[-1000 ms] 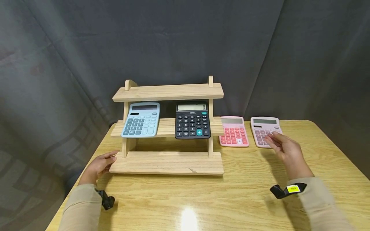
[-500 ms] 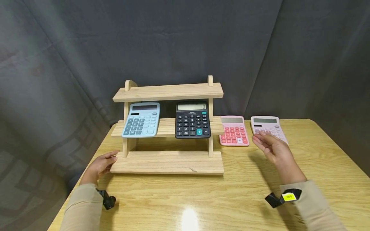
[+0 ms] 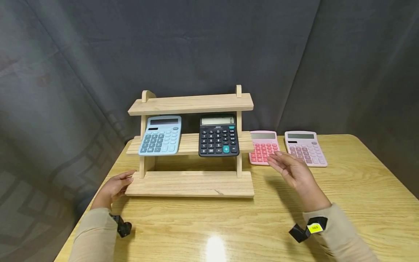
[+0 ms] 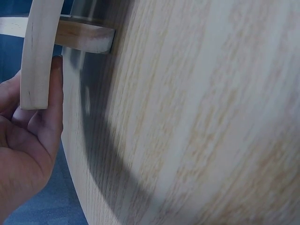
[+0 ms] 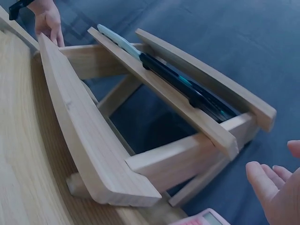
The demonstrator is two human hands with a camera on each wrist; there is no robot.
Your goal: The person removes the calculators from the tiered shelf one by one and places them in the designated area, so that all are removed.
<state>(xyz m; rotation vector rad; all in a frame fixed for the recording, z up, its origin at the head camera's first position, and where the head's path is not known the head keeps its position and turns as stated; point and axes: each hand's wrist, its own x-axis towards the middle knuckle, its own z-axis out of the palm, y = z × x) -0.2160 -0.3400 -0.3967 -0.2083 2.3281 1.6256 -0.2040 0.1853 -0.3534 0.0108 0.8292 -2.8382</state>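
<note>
Nearest us, the tabletop [image 3: 170, 225] catches a bright glare, with tan sleeves [image 3: 93, 236] entering from both sides. And here, the left hand [image 3: 114, 187] pinches the left end of the bottom board [image 3: 190, 183] of the wooden rack [image 3: 196, 104], thumb on one face, fingers on the other! The right hand [image 3: 294, 174] hovers, fingers extended, thumb apart, holding nothing, hiding a lower corner of the pink calculator [image 3: 260, 147] in the head view. That one lies on the tabletop just beside the rack, with a lilac calculator [image 3: 304, 143] near it, farther right. Tilted back on the middle board [image 3: 189, 142], it's the light-blue calculator [image 3: 160, 135] and the black calculator [image 3: 218, 138] (its display reads 0). Behind everything hangs grey curtain [image 3: 209, 47].
</note>
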